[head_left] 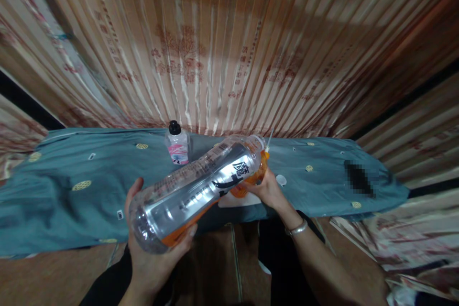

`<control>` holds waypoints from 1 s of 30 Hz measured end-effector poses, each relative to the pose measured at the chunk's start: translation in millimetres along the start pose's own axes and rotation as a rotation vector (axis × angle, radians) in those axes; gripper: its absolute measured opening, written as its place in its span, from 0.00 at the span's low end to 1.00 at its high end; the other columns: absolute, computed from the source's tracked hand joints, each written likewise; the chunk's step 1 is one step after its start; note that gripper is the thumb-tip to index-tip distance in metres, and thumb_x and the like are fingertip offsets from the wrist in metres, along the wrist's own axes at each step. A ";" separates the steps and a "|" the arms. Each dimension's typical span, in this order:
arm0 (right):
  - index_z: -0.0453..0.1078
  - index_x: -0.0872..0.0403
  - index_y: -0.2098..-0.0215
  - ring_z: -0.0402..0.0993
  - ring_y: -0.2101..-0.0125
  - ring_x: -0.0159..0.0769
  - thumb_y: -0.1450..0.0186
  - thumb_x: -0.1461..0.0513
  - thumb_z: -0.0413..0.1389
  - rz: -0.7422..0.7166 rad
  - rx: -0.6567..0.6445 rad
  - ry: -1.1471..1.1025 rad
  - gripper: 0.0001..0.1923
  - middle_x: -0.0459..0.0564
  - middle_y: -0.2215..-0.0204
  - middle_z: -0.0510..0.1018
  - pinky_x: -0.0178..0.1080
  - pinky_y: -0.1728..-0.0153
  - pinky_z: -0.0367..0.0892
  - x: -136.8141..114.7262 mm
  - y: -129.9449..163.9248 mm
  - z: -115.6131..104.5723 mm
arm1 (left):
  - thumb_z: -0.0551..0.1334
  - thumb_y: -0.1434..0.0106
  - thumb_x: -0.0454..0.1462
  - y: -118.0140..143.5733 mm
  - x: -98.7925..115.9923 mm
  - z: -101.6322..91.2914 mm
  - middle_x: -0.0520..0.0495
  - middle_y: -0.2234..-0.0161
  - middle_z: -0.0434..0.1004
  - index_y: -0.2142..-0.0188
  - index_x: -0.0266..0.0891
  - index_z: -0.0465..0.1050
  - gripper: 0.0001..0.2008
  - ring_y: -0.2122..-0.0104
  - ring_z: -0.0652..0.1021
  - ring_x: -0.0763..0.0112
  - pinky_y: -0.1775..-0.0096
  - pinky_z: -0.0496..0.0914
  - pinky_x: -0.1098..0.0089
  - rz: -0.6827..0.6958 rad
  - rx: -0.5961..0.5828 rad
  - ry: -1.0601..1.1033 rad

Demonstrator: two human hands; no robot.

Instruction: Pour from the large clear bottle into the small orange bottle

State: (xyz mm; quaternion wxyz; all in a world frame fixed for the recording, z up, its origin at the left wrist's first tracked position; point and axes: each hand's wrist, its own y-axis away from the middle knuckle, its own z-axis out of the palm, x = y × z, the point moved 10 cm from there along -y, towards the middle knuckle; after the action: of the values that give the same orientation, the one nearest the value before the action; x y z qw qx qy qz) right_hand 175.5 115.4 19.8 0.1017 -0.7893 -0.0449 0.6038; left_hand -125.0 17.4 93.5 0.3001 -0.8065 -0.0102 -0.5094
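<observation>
Large clear plastic bottle (195, 191) held tilted over a teal cloth-covered table (64, 191), mouth toward an orange cup (260, 172).

Left hand (154, 244) cradles the bottle's base, fingers wrapped round it, thumb up on the near side. Right hand (267, 191), silver bracelet (297, 228) at the wrist, steadies the orange cup beneath the bottle neck; fingers curled round the cup, mostly hidden. Bottle lies slanted, base low left, neck high right. Small pink-labelled bottle with black cap (177, 143) stands upright behind. Striped patterned curtain (222, 48) fills the background.
</observation>
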 end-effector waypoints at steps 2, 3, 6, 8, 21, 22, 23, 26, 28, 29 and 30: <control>0.65 0.52 0.52 0.78 0.57 0.48 0.51 0.52 0.69 -0.001 0.005 -0.001 0.32 0.54 0.56 0.79 0.49 0.56 0.75 0.1 0.1 -0.4 | 0.71 0.56 0.49 -0.7 3.3 0.2 0.43 0.50 0.68 0.35 0.53 0.51 0.50 0.58 0.77 0.51 0.56 0.77 0.46 0.039 -0.008 -0.023; 0.65 0.52 0.53 0.78 0.57 0.48 0.51 0.53 0.69 -0.002 0.005 0.001 0.32 0.54 0.56 0.79 0.49 0.56 0.75 -0.5 0.1 -0.4 | 0.71 0.55 0.49 -1.2 4.4 0.1 0.43 0.50 0.68 0.35 0.53 0.51 0.50 0.58 0.77 0.51 0.56 0.77 0.47 0.054 -0.009 -0.034; 0.65 0.53 0.54 0.78 0.57 0.48 0.52 0.54 0.69 -0.001 0.004 0.008 0.30 0.55 0.57 0.79 0.50 0.56 0.74 -2.7 0.2 -0.3 | 0.71 0.56 0.49 -2.5 5.2 -0.6 0.43 0.48 0.67 0.36 0.54 0.52 0.50 0.57 0.77 0.51 0.56 0.77 0.46 0.083 0.000 -0.048; 0.64 0.53 0.55 0.78 0.57 0.48 0.51 0.54 0.68 0.000 -0.002 0.002 0.29 0.55 0.57 0.79 0.50 0.55 0.74 -3.8 0.3 0.2 | 0.71 0.57 0.48 -2.9 4.3 -0.3 0.43 0.49 0.68 0.36 0.54 0.52 0.50 0.58 0.77 0.51 0.56 0.77 0.46 0.080 0.002 -0.034; 0.65 0.52 0.52 0.78 0.57 0.47 0.50 0.53 0.69 0.004 -0.023 -0.021 0.32 0.54 0.55 0.79 0.49 0.56 0.74 -4.4 0.6 1.4 | 0.72 0.56 0.47 1.0 4.4 0.9 0.47 0.37 0.58 0.37 0.59 0.55 0.47 0.44 0.70 0.42 0.43 0.65 0.38 -0.048 0.023 0.046; 0.65 0.53 0.52 0.78 0.56 0.47 0.50 0.53 0.69 0.005 -0.026 -0.020 0.32 0.54 0.55 0.79 0.48 0.56 0.74 -4.4 0.6 1.6 | 0.71 0.56 0.47 0.8 4.0 1.1 0.46 0.37 0.59 0.37 0.58 0.54 0.48 0.45 0.71 0.43 0.43 0.66 0.38 -0.053 0.021 0.044; 0.65 0.53 0.52 0.78 0.56 0.47 0.50 0.53 0.69 0.009 -0.030 -0.020 0.32 0.54 0.55 0.79 0.48 0.55 0.74 -3.7 0.7 1.9 | 0.71 0.56 0.47 0.7 4.1 1.2 0.45 0.37 0.59 0.37 0.57 0.54 0.48 0.45 0.71 0.43 0.43 0.66 0.38 -0.054 0.019 0.039; 0.65 0.53 0.51 0.77 0.55 0.48 0.50 0.53 0.69 0.016 -0.029 -0.009 0.32 0.55 0.54 0.79 0.48 0.54 0.74 -1.3 0.7 1.6 | 0.71 0.56 0.47 0.4 6.1 0.9 0.45 0.36 0.57 0.37 0.56 0.55 0.47 0.43 0.69 0.41 0.42 0.64 0.37 -0.042 0.022 0.032; 0.64 0.53 0.50 0.77 0.54 0.48 0.50 0.53 0.69 0.014 -0.018 -0.008 0.34 0.56 0.53 0.78 0.49 0.53 0.73 -0.5 0.6 0.8 | 0.71 0.56 0.48 0.3 6.7 0.6 0.45 0.35 0.56 0.37 0.56 0.55 0.47 0.42 0.68 0.41 0.41 0.63 0.37 -0.031 0.020 0.023; 0.63 0.53 0.49 0.77 0.54 0.48 0.50 0.53 0.69 0.014 -0.020 -0.018 0.35 0.56 0.52 0.78 0.49 0.53 0.73 -0.1 0.6 1.2 | 0.71 0.55 0.48 0.2 6.1 0.7 0.45 0.36 0.56 0.37 0.55 0.55 0.47 0.43 0.69 0.41 0.42 0.64 0.37 -0.030 0.015 0.020; 0.63 0.53 0.48 0.77 0.54 0.48 0.51 0.53 0.69 0.014 -0.022 -0.032 0.36 0.56 0.52 0.78 0.49 0.53 0.73 0.4 0.6 1.7 | 0.71 0.55 0.48 0.2 5.1 0.6 0.44 0.36 0.57 0.37 0.55 0.54 0.47 0.44 0.69 0.42 0.42 0.64 0.37 -0.027 0.010 0.011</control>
State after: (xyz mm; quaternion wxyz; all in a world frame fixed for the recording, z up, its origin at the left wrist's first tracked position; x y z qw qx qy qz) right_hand 173.9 115.1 18.9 0.0879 -0.7808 -0.0476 0.6167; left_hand -122.0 16.1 97.5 0.2973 -0.8019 -0.0221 -0.5178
